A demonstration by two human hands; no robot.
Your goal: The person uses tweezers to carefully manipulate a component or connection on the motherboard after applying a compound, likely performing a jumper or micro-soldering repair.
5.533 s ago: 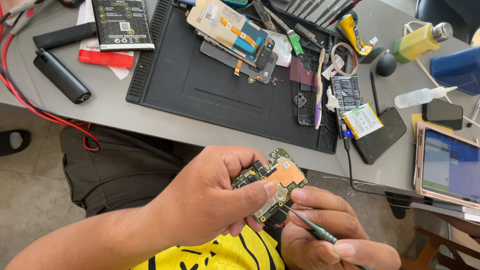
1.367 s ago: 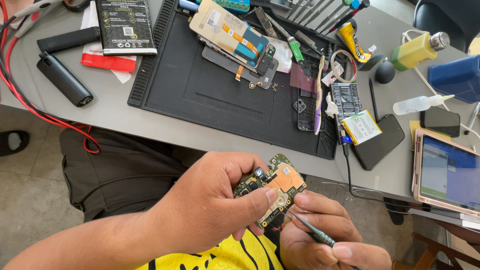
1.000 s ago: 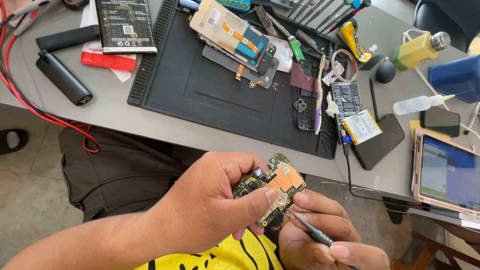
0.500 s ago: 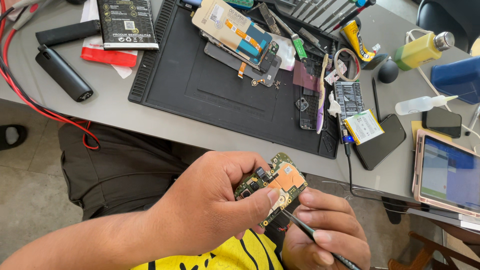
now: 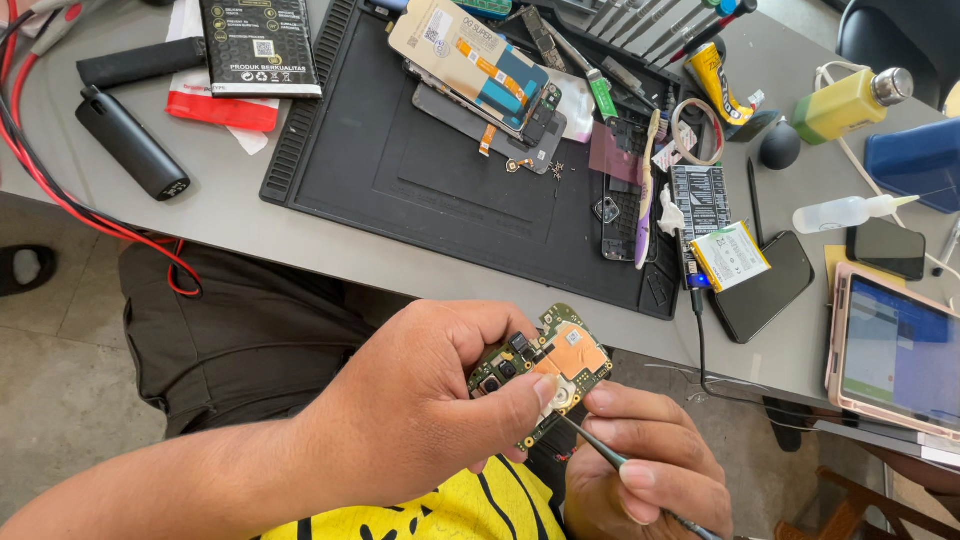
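Note:
My left hand (image 5: 420,410) grips a small green phone circuit board (image 5: 560,355) with orange shielding, holding it over my lap below the table edge. The thumb presses on the board's lower part. My right hand (image 5: 650,470) holds thin dark tweezers (image 5: 600,450) like a pen, and their tip touches the board just beside my left thumb. Part of the board is hidden under my left fingers.
A black work mat (image 5: 450,170) on the grey table (image 5: 200,210) carries an opened phone screen assembly (image 5: 475,65), a toothbrush (image 5: 647,190) and small parts. A tablet (image 5: 895,350) and dark phone (image 5: 765,285) lie right. Red cables (image 5: 60,195) and a black cylinder (image 5: 130,145) lie left.
My right hand has shifted its grip and tilted the tweezers, bringing the tip up against the board near my left thumb. The left hand keeps holding the board in the same place.

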